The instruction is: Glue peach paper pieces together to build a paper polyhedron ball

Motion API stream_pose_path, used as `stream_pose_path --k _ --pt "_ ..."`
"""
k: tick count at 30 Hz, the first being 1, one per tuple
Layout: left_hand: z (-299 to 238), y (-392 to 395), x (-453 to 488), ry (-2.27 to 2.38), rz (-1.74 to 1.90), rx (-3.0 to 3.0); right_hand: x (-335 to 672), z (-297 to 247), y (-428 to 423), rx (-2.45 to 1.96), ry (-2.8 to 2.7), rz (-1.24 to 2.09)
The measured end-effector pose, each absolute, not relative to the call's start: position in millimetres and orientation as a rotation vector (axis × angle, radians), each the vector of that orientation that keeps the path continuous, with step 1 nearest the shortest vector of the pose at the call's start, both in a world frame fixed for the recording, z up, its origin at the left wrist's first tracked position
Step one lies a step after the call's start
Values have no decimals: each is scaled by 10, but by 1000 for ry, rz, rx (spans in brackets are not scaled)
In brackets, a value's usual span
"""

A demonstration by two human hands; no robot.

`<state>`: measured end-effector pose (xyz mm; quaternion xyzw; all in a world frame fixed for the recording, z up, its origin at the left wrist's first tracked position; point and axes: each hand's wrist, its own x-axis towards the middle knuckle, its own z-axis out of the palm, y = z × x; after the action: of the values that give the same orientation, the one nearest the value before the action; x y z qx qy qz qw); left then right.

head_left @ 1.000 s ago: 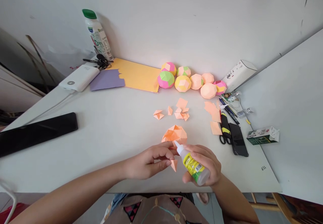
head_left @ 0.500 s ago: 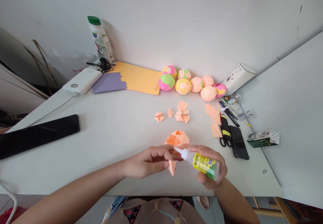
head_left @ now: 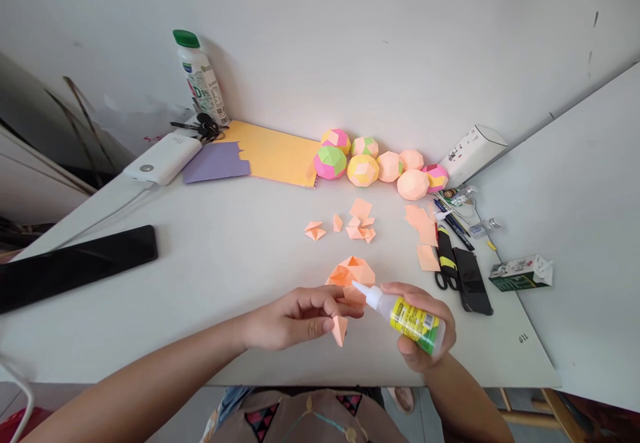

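My left hand [head_left: 305, 320] pinches a small folded orange paper piece [head_left: 339, 331] between thumb and finger. Just beyond its fingers rests a partly built orange paper ball [head_left: 361, 271], hollow and open on its left side; whether those fingers also hold it I cannot tell. Wrapped in my right hand [head_left: 433, 326] is a glue bottle [head_left: 413, 322], tilted with its white nozzle up and to the left, close to the paper ball. More folded orange pieces [head_left: 315, 230] and a small cluster of them [head_left: 360, 230] lie farther back on the table.
Several finished paper balls [head_left: 363, 170] stand along the wall. Orange paper scraps [head_left: 429, 258], scissors [head_left: 446, 280], a phone [head_left: 474, 282] and a small carton [head_left: 521, 274] are at the right. Yellow card [head_left: 280, 153], a power bank [head_left: 163, 160] and a long black object [head_left: 80, 266] lie left.
My right hand has drawn the glue bottle slightly to the right, and its nozzle has shifted away from my left fingers. My left hand has hardly moved.
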<state>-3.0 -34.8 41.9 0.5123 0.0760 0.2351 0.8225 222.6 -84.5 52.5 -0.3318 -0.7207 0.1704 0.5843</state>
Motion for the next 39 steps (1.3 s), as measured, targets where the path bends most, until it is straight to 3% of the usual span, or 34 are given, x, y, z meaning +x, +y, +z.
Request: stream_pose_path --k 11,20,25,31,36,39 --pt "377 -337 -29 184 505 1102 2236 530 -838 -782 -1623 325" --pt "361 -321 -69 282 489 1128 2320 528 -585 -924 -1099 948" --pt "336 -313 -66 293 499 1164 2425 469 -487 -1019 -920 1011" --pt "324 -282 -78 322 493 1218 2612 340 -364 -1294 -1012 866" --pt "308 -219 -98 363 501 1182 2770 128 -232 -1637 -1404 312" --pt "297 -206 -109 405 500 1140 2808 33 -187 -1734 -1578 203"
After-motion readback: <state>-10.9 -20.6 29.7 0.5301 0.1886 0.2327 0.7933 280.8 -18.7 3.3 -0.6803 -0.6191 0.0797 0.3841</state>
